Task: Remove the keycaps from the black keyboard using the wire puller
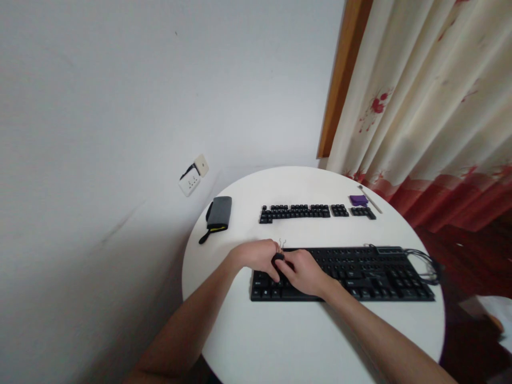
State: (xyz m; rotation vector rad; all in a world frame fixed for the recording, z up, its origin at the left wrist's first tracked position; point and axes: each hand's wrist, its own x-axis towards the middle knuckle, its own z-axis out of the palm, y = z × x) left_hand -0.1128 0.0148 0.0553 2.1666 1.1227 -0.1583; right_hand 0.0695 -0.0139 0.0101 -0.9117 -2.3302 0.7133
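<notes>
My left hand (261, 256) and my right hand (304, 271) meet over the left end of a black keyboard (376, 282). Between their closed fingers is a keycap puller (278, 258) with a black handle, its thin wire prongs pointing up and away from me. Both hands appear to grip it; fingers partly hide the handle, and whether a keycap is caught there cannot be made out. Keycaps stand on the keyboard's lower rows, while its upper rows look stripped. Behind it, removed keycaps (300, 213) lie in rows laid out like the keyboard's top part.
A grey pouch (220, 212) with a strap lies at the left of the round white table (276, 341). A folded purple cloth (359, 200) and a thin brush (371, 200) lie at the back right. A coiled cable (430, 269) hangs by the right edge.
</notes>
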